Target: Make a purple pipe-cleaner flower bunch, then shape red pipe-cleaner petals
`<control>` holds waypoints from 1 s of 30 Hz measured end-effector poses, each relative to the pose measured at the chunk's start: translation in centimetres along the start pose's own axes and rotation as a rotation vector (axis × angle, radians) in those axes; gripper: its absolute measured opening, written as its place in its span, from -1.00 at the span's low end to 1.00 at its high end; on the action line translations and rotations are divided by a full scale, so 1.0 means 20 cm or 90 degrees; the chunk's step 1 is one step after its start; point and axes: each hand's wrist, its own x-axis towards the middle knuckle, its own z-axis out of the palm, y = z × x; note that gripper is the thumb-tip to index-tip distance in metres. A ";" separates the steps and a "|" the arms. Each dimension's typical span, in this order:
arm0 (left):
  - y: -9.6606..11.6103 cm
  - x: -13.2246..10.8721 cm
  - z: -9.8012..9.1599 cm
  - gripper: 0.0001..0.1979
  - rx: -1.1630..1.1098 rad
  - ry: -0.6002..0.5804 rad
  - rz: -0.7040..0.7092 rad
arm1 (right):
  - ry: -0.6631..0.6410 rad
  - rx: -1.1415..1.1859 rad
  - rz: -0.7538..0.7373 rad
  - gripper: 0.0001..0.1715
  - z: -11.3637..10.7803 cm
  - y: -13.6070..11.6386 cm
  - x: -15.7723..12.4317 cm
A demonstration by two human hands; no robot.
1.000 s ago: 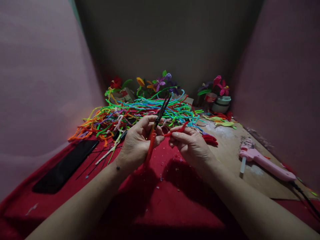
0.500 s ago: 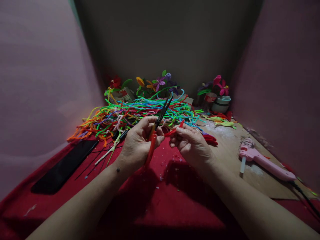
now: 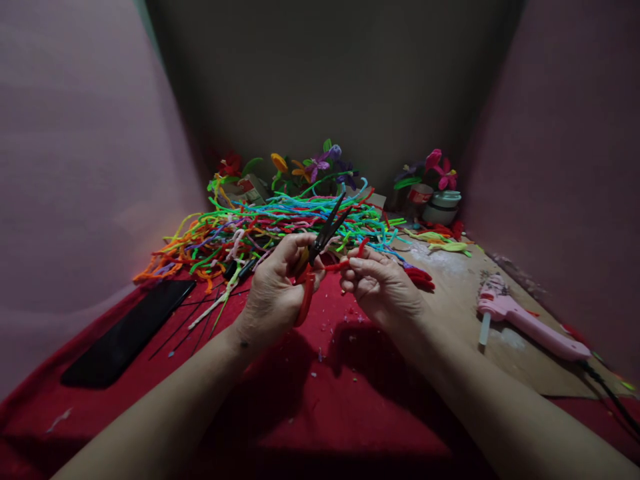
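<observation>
My left hand (image 3: 277,283) is closed round the red handles of a pair of scissors (image 3: 327,233), whose dark blades point up and away, slightly parted. Between my hands runs a short red pipe cleaner (image 3: 336,267), bent upward at its right end. The fingers of my right hand (image 3: 377,280) pinch it near that bend. Its left end reaches my left fingertips below the blades. Beyond both hands lies a tangled heap of coloured pipe cleaners (image 3: 280,220).
A black phone (image 3: 130,333) lies at the left on the red cloth (image 3: 325,413). On a brown board (image 3: 520,373) at the right rests a pink glue gun (image 3: 535,327). Fuzzy flowers (image 3: 317,167) and a lidded jar (image 3: 442,207) stand at the back.
The scissor blades have opened a little wider and the handles have tilted. More of the red pipe cleaner shows between my hands, which have hardly moved.
</observation>
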 end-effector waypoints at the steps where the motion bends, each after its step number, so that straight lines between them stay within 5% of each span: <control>1: 0.00 0.00 0.00 -0.69 0.000 -0.004 -0.005 | -0.008 0.007 0.002 -0.81 0.00 0.00 0.00; 14: 0.00 0.00 -0.01 -0.72 0.026 -0.008 -0.014 | 0.005 -0.047 -0.015 -0.83 0.00 -0.02 0.00; 30: -0.04 -0.04 -0.02 -0.56 0.171 0.064 0.197 | -0.080 -0.225 -0.205 -0.81 -0.02 -0.02 -0.01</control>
